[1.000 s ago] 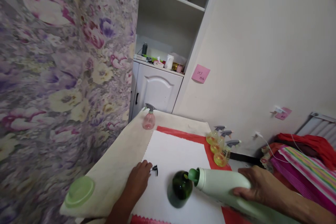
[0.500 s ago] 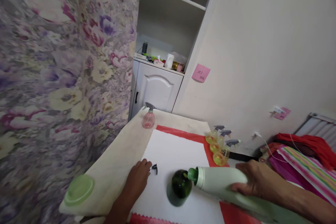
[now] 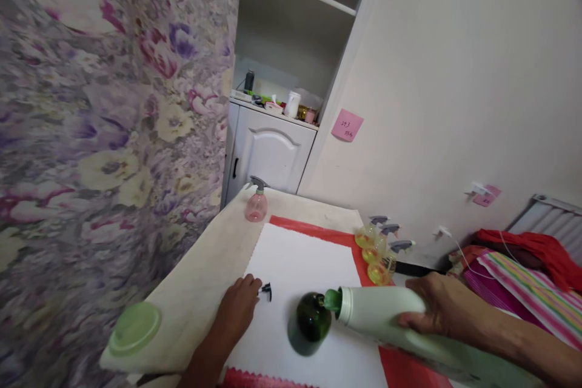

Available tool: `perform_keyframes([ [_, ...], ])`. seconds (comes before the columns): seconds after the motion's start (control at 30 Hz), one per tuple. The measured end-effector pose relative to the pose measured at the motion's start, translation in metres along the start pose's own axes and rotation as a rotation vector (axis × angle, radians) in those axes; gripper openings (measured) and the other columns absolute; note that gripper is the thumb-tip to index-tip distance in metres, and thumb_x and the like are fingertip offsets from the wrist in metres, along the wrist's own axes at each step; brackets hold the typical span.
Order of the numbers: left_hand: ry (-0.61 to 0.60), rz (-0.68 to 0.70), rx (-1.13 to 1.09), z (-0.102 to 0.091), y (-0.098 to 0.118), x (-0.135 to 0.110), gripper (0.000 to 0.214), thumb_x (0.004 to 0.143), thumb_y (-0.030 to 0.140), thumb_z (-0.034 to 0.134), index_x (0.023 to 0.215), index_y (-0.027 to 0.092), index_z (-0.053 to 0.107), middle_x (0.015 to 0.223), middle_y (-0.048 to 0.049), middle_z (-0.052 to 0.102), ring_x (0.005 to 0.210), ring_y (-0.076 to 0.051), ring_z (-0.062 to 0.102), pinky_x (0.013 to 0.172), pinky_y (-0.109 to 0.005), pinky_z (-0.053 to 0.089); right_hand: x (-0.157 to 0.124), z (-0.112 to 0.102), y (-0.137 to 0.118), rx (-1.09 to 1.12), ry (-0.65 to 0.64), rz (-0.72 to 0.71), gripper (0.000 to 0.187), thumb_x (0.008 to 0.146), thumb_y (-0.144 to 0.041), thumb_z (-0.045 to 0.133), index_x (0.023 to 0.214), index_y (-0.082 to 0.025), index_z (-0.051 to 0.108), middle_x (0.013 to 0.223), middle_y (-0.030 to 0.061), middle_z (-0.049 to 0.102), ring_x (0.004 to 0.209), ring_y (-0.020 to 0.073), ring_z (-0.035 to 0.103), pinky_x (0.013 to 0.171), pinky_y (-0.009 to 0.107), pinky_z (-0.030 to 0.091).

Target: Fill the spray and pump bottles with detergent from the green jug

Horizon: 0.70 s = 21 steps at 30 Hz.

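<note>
While the right hand (image 3: 442, 309) tilts a large pale-green bottle (image 3: 384, 306), its grip wrapped firmly round the body, a round dark-green bottle (image 3: 313, 318) stands uncapped on a white sheet (image 3: 302, 254) spread over the desk (image 3: 195, 300). The large bottle's mouth is right beside the small neck, with green showing at its lip; whether that is liquid or a spout is hard to tell. The left hand (image 3: 239, 300) rests at the sheet's edge, fingers drawn together beside a black pump top (image 3: 267, 291); whether they clamp it cannot be told. A green lid (image 3: 135, 327) lies near the desk's front corner, and a pink spray bottle (image 3: 256, 208) stands at the far end. The step in hand appears to be pouring. The next move calls for a steady tilt, the mouth lined up over the narrow neck, as nothing braces the small bottle against a nudge.
</note>
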<state>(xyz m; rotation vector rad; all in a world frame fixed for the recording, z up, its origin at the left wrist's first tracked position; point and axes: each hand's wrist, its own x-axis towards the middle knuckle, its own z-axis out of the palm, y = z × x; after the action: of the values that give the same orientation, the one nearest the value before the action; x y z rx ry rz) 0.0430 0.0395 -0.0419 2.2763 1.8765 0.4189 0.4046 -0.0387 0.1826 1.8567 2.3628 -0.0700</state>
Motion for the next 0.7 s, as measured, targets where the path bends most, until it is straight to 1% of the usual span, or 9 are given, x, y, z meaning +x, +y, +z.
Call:
perform_keyframes([
  [0.13,0.003,0.002,-0.001,0.0008,-0.0002,0.0003,0.024,0.084,0.007,0.048,0.1,0.019,0.063,0.106,-0.0078,0.065,0.1,-0.025,0.058,0.083,-0.036,0.041,0.0001,0.0019,0.0005,0.004,0.004,-0.002,0.043,0.076,-0.059,0.057,0.072,-0.017,0.065,0.066,0.0073,0.072,0.056,0.0181,0.061,0.05,0.025,0.027],
  [0.2,0.008,0.006,0.0,0.0018,-0.0009,0.0003,0.025,0.085,0.007,0.048,0.1,0.019,0.062,0.107,-0.0077,0.065,0.101,-0.025,0.057,0.084,-0.036,0.041,0.0003,0.0014,0.0007,0.011,-0.004,0.009,0.044,0.077,-0.06,0.057,0.072,-0.017,0.065,0.066,0.0072,0.072,0.056,0.0174,0.06,0.05,0.025,0.027],
  [0.4,0.014,0.009,0.01,0.0037,-0.0013,0.0004,0.025,0.085,0.006,0.048,0.101,0.018,0.063,0.107,-0.0092,0.065,0.101,-0.027,0.058,0.085,-0.037,0.041,-0.0004,-0.0011,0.0018,0.033,-0.003,0.001,0.046,0.077,-0.063,0.056,0.075,-0.018,0.066,0.067,0.0069,0.072,0.057,0.0179,0.061,0.05,0.025,0.028],
  [0.53,0.017,0.012,0.009,0.0033,-0.0008,0.0005,0.028,0.084,0.006,0.049,0.106,0.018,0.062,0.108,-0.0095,0.065,0.103,-0.027,0.057,0.087,-0.037,0.041,0.0002,-0.0005,0.0023,0.043,-0.011,-0.013,0.05,0.077,-0.065,0.053,0.073,-0.017,0.065,0.068,0.0078,0.072,0.058,0.0183,0.061,0.049,0.025,0.028],
  [0.7,0.025,0.015,0.002,0.0027,-0.0009,0.001,0.031,0.083,0.007,0.05,0.109,0.017,0.063,0.111,-0.01,0.065,0.104,-0.027,0.057,0.088,-0.037,0.041,0.0018,-0.0005,0.0024,0.047,-0.028,-0.007,0.047,0.077,-0.064,0.055,0.075,-0.018,0.066,0.068,0.0081,0.073,0.058,0.019,0.062,0.049,0.025,0.029],
])
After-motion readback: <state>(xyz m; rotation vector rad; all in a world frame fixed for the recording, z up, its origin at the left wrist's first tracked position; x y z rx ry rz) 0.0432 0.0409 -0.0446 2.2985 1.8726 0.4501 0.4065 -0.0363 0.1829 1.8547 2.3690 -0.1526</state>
